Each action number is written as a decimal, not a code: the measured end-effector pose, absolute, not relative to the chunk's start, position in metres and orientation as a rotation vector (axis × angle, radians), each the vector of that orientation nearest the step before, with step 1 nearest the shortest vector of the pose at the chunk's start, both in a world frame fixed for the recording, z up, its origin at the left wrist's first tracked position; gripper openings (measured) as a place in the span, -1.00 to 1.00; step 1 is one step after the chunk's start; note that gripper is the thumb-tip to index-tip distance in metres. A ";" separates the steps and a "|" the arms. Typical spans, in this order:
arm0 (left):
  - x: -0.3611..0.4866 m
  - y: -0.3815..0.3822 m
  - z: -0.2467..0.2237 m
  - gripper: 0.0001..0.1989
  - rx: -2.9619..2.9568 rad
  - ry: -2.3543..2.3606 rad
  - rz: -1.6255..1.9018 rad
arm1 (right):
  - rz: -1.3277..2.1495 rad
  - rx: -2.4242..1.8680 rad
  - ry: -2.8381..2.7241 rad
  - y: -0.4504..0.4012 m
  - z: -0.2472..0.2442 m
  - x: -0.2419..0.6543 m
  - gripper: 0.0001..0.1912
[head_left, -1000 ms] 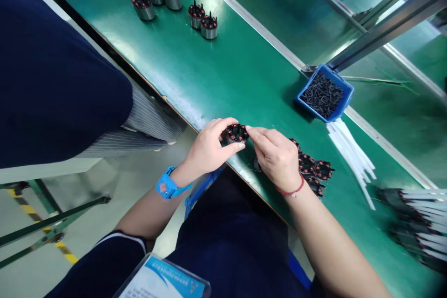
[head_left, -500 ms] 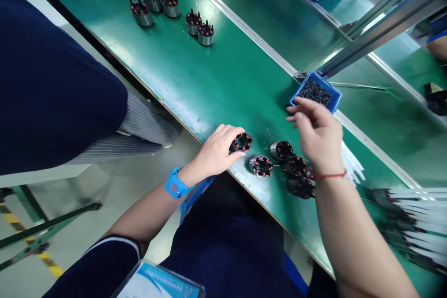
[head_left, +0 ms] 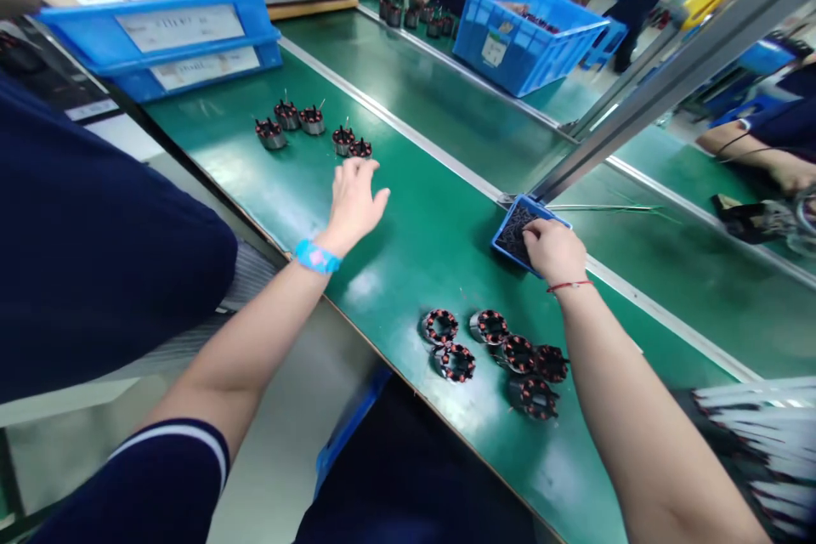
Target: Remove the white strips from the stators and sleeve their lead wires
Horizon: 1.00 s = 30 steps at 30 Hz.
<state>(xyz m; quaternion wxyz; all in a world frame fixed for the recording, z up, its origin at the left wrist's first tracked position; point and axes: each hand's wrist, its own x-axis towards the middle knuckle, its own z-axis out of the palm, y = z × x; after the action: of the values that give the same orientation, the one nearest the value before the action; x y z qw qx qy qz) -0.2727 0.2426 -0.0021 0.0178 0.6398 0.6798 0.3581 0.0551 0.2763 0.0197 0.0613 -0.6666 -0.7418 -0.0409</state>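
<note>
Five coils (head_left: 270, 136) past the spread left hand (head_left: 357, 200) seem undone; six coils (head_left: 508, 359) below the right hand (head_left: 557, 252), its grip unclear at the box (head_left: 512, 257), seem done.

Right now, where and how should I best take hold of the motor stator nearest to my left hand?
Grip that motor stator by its outer metal wall, thumb and fingers on opposite sides, probably coming from the near right with the left hand. It stands upright, its pronged top facing up, and a second stator is close on its left.
</note>
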 end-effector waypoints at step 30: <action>-0.221 0.192 -0.022 -0.86 1.892 1.609 0.814 | 1.248 -1.319 -1.893 0.232 -0.003 -0.051 -0.83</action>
<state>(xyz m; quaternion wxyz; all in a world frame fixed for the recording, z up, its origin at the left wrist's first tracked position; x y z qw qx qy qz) -0.2209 0.1924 -0.0215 0.2609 0.6987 0.5945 0.3005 -0.0514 0.2319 -0.0026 0.2565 -0.4860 -0.6975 0.4599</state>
